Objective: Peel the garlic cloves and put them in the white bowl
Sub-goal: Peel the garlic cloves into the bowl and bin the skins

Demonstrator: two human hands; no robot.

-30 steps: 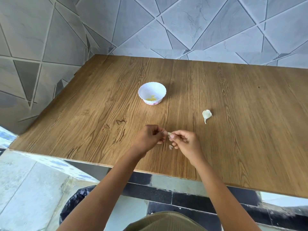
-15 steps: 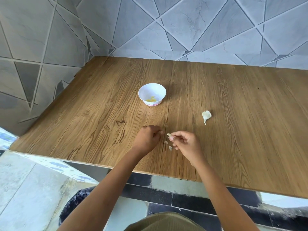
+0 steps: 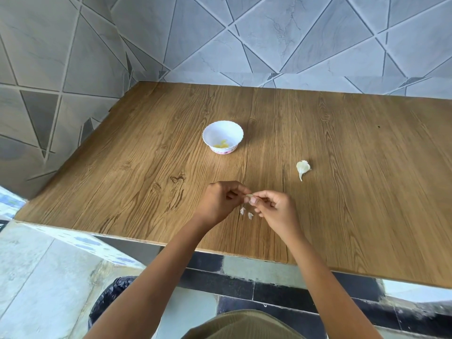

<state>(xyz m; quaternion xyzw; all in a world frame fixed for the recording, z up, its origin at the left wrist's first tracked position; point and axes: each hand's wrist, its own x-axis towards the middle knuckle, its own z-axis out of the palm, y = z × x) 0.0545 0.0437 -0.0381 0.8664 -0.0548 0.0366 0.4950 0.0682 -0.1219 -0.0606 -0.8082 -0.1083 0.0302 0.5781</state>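
A small garlic clove (image 3: 249, 196) is pinched between the fingertips of my right hand (image 3: 275, 210), low over the wooden table (image 3: 354, 192). My left hand (image 3: 221, 201) meets it from the left, its fingertips touching the clove's tip. Two bits of papery skin (image 3: 246, 213) lie on the table just under my hands. The white bowl (image 3: 223, 136) stands further back, slightly left, with pale yellow peeled pieces in its bottom. An unpeeled clove (image 3: 302, 169) lies alone to the right of the bowl.
Grey tiled walls close the table at the back and left. The table's front edge runs just under my forearms. A black bin bag (image 3: 110, 297) sits on the floor below, to the left.
My left hand drew away from the clove and a second bit of skin dropped onto the table; now its fingertips are back at the clove. My right hand barely moved.
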